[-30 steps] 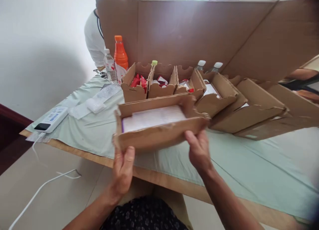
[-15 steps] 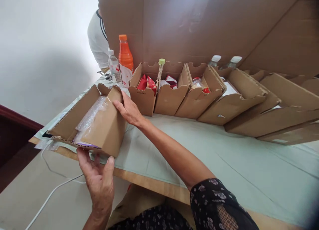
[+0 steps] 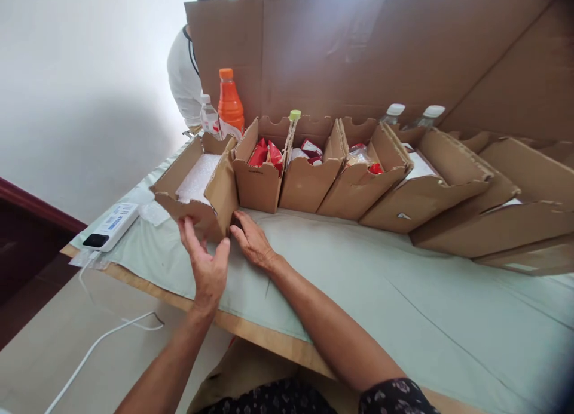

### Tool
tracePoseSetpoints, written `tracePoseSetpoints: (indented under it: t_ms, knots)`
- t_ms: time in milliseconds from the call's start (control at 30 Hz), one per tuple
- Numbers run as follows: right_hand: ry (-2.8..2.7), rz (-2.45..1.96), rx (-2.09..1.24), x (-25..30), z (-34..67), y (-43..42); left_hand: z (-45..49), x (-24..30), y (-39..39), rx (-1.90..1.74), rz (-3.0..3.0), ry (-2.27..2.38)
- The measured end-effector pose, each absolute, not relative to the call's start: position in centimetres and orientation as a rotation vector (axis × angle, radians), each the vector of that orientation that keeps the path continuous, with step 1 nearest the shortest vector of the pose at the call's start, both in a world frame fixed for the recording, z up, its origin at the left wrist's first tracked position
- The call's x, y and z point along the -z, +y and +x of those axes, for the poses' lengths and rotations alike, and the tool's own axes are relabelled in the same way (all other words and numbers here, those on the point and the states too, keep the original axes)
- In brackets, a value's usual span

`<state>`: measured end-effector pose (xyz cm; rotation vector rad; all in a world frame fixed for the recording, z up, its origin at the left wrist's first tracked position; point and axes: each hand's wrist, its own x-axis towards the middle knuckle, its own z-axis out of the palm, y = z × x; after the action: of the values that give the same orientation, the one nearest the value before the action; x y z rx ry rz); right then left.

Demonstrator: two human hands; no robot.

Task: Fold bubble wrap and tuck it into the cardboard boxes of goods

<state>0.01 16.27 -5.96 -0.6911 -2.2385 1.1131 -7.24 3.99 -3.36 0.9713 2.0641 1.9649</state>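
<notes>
An open cardboard box (image 3: 222, 196) with white bubble wrap (image 3: 197, 178) inside stands at the left end of a row of similar boxes on the green tablecloth (image 3: 359, 270). My left hand (image 3: 204, 261) is at its near front corner, fingers spread and touching the cardboard. My right hand (image 3: 251, 238) lies on the cloth right beside the box's near right corner, fingers stretched toward its base. Neither hand wraps around the box.
Further boxes (image 3: 309, 181) hold red packets. An orange bottle (image 3: 230, 103) and water bottles stand behind. A tall cardboard sheet (image 3: 381, 49) backs the row. A white power strip (image 3: 110, 223) lies at the table's left edge, cable hanging. A person in white (image 3: 183, 79) stands behind.
The box moved from the table's near left corner, where both hands held it tilted, back into the row's left end. It now rests on the cloth, and both hands came to its near side.
</notes>
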Motion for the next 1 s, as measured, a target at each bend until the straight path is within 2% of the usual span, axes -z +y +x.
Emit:
tracePoseSetpoints:
  t_ms: [300, 667, 1000]
  knots:
    - [-2.047, -0.761, -1.099, 7.2, -0.4, 17.2, -11.0, 3.5, 13.3, -1.935, 1.051, 2.053]
    - [-1.900, -0.771, -0.996, 8.3, -0.9, 17.4, -9.9, 6.6, 14.0, -1.691, 1.177, 1.989]
    - [-1.752, -1.137, -0.715, 6.4, 1.5, 18.4, -9.9, 7.7, 14.3, -1.667, 1.169, 1.885]
